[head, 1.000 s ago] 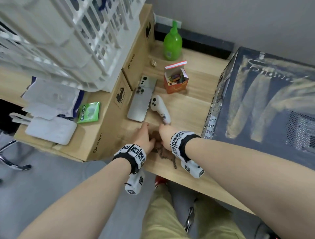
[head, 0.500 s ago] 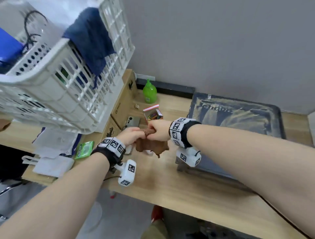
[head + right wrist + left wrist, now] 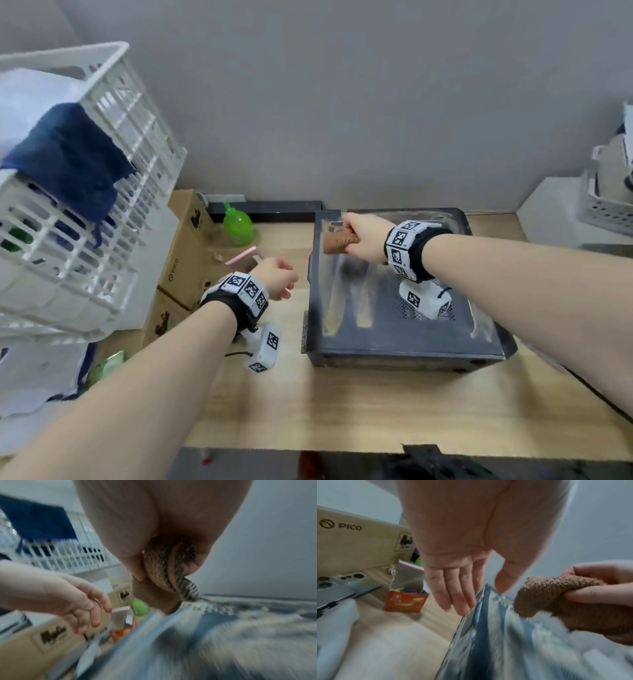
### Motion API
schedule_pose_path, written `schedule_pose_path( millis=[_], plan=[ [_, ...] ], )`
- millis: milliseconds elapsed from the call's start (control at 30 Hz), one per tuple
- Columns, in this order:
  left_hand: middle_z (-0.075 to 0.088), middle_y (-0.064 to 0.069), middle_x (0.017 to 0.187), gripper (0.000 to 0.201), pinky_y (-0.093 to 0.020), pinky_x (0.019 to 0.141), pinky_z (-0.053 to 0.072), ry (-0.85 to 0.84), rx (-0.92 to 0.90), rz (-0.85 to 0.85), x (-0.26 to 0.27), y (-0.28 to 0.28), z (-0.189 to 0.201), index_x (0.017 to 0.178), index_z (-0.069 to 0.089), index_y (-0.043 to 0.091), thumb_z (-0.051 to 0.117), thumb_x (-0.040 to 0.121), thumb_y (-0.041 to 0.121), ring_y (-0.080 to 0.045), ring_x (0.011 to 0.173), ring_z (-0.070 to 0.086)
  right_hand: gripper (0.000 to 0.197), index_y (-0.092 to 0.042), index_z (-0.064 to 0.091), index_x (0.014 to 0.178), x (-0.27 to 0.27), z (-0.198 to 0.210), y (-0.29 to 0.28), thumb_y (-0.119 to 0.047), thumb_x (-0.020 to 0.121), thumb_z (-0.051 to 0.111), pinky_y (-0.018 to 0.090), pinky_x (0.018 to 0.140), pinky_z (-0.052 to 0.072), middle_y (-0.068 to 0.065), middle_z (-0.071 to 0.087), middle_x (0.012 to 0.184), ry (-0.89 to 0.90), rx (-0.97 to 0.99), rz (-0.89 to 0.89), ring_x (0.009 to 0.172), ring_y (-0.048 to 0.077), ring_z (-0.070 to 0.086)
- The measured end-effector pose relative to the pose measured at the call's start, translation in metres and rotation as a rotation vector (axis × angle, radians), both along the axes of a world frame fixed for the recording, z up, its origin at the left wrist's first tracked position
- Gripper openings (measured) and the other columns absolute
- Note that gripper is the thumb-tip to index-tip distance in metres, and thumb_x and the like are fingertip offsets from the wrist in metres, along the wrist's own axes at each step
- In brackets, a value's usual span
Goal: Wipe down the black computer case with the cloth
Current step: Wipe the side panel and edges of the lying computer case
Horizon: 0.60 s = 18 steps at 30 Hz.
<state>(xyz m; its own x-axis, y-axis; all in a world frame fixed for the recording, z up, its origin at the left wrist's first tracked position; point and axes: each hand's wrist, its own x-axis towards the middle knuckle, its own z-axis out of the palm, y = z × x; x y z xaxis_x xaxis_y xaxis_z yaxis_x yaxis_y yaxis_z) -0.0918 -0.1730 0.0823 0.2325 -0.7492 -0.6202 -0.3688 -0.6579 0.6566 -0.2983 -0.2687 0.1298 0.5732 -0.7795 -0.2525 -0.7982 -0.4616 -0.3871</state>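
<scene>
The black computer case (image 3: 394,329) lies flat on the wooden desk, its top streaked with pale dust. My right hand (image 3: 363,238) grips a bunched brown cloth (image 3: 339,243) just above the case's far left corner. The left wrist view shows the cloth (image 3: 544,596) wrapped in those fingers above the dusty panel (image 3: 496,635); the right wrist view shows the cloth (image 3: 163,572) bundled in the palm. My left hand (image 3: 279,279) hovers with relaxed fingers beside the case's left edge, holding nothing.
Left of the case are a small orange box (image 3: 406,601), a green bottle (image 3: 238,226), phones (image 3: 337,589) and PICO cardboard boxes (image 3: 181,267). A white crate (image 3: 68,212) with a blue cloth stands at the left. A white box (image 3: 575,212) sits at the far right.
Both hands lifted the cloth from the desk's front. The left hand let go, and the right hand carried the cloth over to the case's far left corner.
</scene>
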Motion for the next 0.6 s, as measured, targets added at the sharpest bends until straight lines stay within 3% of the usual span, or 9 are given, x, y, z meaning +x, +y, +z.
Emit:
schedule_pose_path(
  millis=[167, 233, 333, 500, 600],
  plan=[
    [0.061, -0.015, 0.101, 0.033, -0.026, 0.057, 0.041, -0.014, 0.126, -0.023, -0.013, 0.017, -0.038, 0.117, 0.054, 0.011, 0.031, 0.095, 0.002, -0.023, 0.065, 0.058, 0.027, -0.018, 0.050, 0.099, -0.008, -0.065, 0.045, -0.034, 0.083, 0.065, 0.030, 0.070, 0.044, -0.002, 0.057, 0.091, 0.084, 0.192, 0.109, 0.082, 0.023, 0.057],
    [0.062, -0.012, 0.096, 0.035, -0.027, 0.058, 0.042, 0.018, 0.166, -0.022, -0.014, 0.019, -0.048, 0.121, 0.056, 0.009, 0.033, 0.096, 0.000, -0.023, 0.065, 0.058, 0.028, -0.016, 0.055, 0.100, -0.004, -0.080, 0.064, -0.035, 0.082, 0.067, 0.028, 0.069, 0.044, -0.007, 0.059, 0.082, 0.075, 0.264, 0.183, 0.077, 0.019, 0.057],
    [0.061, -0.012, 0.092, 0.041, -0.030, 0.058, 0.047, 0.046, 0.177, -0.030, -0.013, 0.019, -0.056, 0.129, 0.056, 0.004, 0.035, 0.095, -0.007, -0.024, 0.063, 0.059, 0.026, -0.015, 0.056, 0.108, 0.004, -0.083, 0.068, -0.031, 0.088, 0.061, 0.032, 0.072, 0.050, -0.011, 0.059, 0.072, -0.005, 0.339, 0.152, 0.069, 0.013, 0.057],
    [0.062, -0.017, 0.116, 0.052, -0.030, 0.067, 0.053, 0.001, 0.187, -0.128, -0.010, 0.014, -0.052, 0.136, 0.051, 0.013, 0.030, 0.092, -0.006, -0.026, 0.075, 0.063, 0.042, -0.022, 0.045, 0.126, 0.000, -0.084, 0.073, -0.030, 0.088, 0.062, 0.027, 0.072, 0.043, -0.008, 0.060, 0.084, 0.012, 0.252, 0.329, 0.074, 0.013, 0.056],
    [0.065, -0.012, 0.114, 0.058, -0.028, 0.063, 0.051, -0.040, 0.211, -0.222, -0.009, 0.010, -0.048, 0.141, 0.045, 0.019, 0.032, 0.091, -0.006, -0.024, 0.075, 0.063, 0.058, -0.030, 0.039, 0.140, 0.000, -0.082, 0.084, -0.031, 0.087, 0.062, 0.027, 0.083, 0.046, -0.006, 0.061, 0.110, 0.079, 0.181, 0.508, 0.094, 0.019, 0.060]
  ],
)
